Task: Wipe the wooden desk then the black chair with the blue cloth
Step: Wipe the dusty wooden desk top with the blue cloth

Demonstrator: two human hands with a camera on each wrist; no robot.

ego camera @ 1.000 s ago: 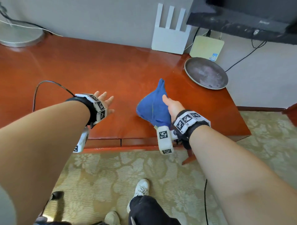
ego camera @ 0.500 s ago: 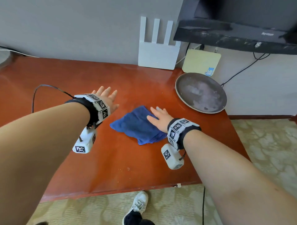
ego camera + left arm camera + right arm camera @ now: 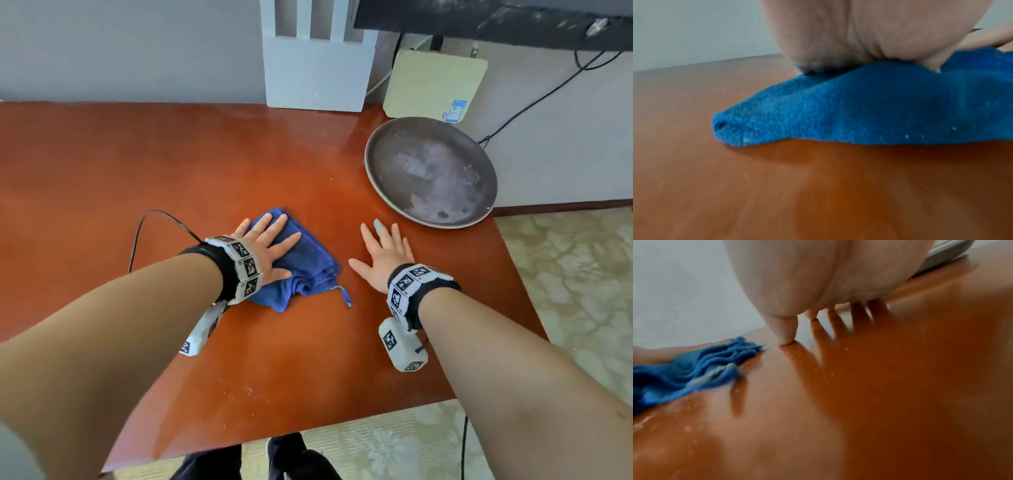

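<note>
The blue cloth [image 3: 301, 265] was seen bunched on the wooden counter [image 3: 171, 178], roughly at its middle. It was pressed flat by the left hand [image 3: 265, 248], whose fingers [image 3: 275, 221] were straight and spread over it. The right hand [image 3: 385, 255] was laid at the cloth's 3 o'clock, just beside it and apart from it, with fingers [image 3: 378, 228] spread and tips touching the counter. A round dark plate [image 3: 431, 171] was set at 1 o'clock from the cloth.
</note>
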